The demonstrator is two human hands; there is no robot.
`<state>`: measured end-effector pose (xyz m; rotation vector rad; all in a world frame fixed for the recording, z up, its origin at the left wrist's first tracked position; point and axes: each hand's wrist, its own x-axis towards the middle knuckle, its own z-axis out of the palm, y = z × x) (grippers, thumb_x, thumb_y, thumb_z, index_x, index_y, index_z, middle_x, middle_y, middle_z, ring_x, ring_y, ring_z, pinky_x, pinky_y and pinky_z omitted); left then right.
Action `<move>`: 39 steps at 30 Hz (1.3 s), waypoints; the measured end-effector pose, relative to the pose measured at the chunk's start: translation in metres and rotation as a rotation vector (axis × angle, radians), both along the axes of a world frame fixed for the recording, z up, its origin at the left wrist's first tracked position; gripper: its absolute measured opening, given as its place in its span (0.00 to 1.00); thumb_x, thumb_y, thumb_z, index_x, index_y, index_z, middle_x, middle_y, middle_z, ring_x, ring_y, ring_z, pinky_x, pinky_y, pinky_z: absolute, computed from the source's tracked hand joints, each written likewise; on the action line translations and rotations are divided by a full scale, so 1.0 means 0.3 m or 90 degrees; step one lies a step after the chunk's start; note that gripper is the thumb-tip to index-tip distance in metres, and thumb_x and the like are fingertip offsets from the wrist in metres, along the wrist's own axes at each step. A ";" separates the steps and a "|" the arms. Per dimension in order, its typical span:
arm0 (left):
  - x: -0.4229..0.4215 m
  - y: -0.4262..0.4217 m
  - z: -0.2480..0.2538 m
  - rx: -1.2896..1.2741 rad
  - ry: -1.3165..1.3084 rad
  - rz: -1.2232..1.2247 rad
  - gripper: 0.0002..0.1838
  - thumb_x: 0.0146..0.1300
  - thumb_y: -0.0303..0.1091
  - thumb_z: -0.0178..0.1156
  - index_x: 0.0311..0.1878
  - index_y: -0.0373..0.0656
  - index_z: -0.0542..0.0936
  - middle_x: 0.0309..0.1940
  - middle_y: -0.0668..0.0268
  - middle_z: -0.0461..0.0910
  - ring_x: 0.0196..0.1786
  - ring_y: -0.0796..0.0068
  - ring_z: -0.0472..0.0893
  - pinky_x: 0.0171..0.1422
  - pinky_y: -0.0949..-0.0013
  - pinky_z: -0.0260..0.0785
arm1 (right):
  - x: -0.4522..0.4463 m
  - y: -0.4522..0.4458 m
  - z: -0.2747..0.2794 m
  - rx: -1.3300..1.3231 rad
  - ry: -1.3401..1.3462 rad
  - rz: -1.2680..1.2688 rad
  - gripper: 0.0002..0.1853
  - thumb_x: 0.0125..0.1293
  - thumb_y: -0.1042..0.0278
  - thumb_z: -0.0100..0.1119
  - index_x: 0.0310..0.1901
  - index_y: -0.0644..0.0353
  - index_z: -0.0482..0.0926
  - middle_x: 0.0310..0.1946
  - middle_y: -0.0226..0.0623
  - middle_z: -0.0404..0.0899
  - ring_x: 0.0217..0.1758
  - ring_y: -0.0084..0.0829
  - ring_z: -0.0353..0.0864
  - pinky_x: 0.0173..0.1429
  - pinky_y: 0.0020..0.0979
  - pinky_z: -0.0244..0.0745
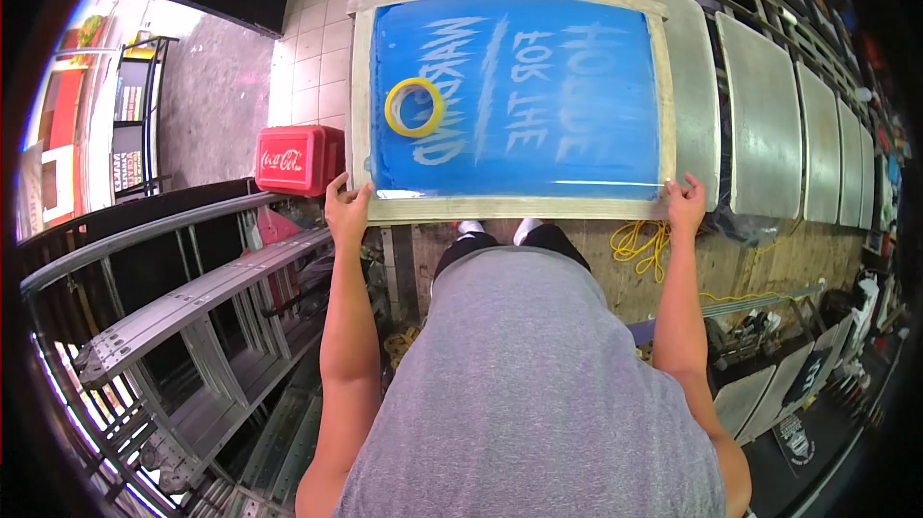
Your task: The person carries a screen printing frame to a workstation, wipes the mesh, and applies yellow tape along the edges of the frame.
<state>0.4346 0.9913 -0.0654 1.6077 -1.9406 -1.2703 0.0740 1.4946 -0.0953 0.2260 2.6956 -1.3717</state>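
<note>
A wood-framed printing screen (519, 208) with blue mesh (615, 86) lies in front of me, pale lettering across it. My left hand (347, 209) grips the near left corner of its frame, thumb and fingers pinched on the wood. At the near right corner, my right hand (686, 203) holds the frame the same way. A roll of yellow tape (439, 108) rests on the mesh toward the left, apart from both hands. The fingers' undersides are hidden by the frame.
Grey flat boards (762, 114) run in a row to the right. A red Coca-Cola box (300, 160) stands left of the screen. An aluminium ladder (207, 302) leans at lower left. Coiled yellow cord (642, 247) lies beneath the near right corner.
</note>
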 end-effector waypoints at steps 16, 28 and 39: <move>0.011 -0.003 -0.002 0.046 0.054 0.025 0.32 0.58 0.31 0.74 0.65 0.37 0.73 0.36 0.61 0.87 0.38 0.80 0.83 0.46 0.74 0.73 | -0.004 0.050 -0.064 -0.031 -0.008 -0.007 0.25 0.63 0.71 0.70 0.60 0.65 0.75 0.27 0.25 0.76 0.30 0.17 0.72 0.37 0.22 0.68; 0.004 0.011 0.009 0.052 0.055 0.030 0.31 0.60 0.24 0.72 0.65 0.37 0.72 0.33 0.66 0.86 0.35 0.85 0.80 0.40 0.79 0.69 | 0.010 0.064 0.028 -0.033 -0.070 0.013 0.22 0.70 0.71 0.66 0.63 0.66 0.73 0.33 0.24 0.77 0.37 0.15 0.74 0.44 0.19 0.67; -0.023 0.006 0.038 0.067 -0.001 0.035 0.31 0.60 0.25 0.73 0.66 0.37 0.72 0.32 0.66 0.85 0.35 0.85 0.80 0.41 0.79 0.68 | 0.026 0.029 0.042 -0.076 -0.058 -0.023 0.23 0.69 0.72 0.66 0.63 0.66 0.73 0.41 0.28 0.79 0.45 0.19 0.77 0.54 0.23 0.71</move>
